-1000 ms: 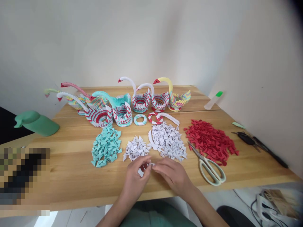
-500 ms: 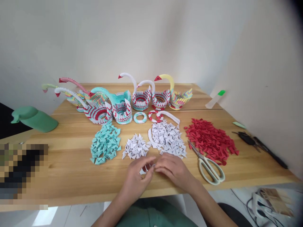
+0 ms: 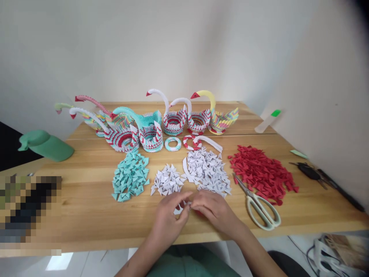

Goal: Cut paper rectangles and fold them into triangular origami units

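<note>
My left hand [image 3: 171, 212] and my right hand [image 3: 211, 209] meet at the front of the wooden table, fingertips pinched together. Between them is a small white paper piece [image 3: 179, 209], partly hidden by the fingers; my left hand has hold of it. My right fingertips close on its edge, where the detail is too small to make out. Just beyond my hands lie a small pile of white folded papers [image 3: 168, 180] and a larger white pile [image 3: 209, 171]. A teal pile [image 3: 131, 176] is to the left, a red pile [image 3: 262, 171] to the right.
Open scissors [image 3: 259, 207] lie right of my hands. Several paper swans [image 3: 151, 136] stand at the back, with a teal-and-white ring [image 3: 173, 144] and a red-and-white ring [image 3: 190, 142] before them. A green bottle [image 3: 47, 145] lies left; a black pen-like tool [image 3: 341, 189] lies right.
The whole view has shifted slightly, so the table's things appear a little further right. Both hands keep nearly the same pose around the white piece, with a small shift of the fingers.
</note>
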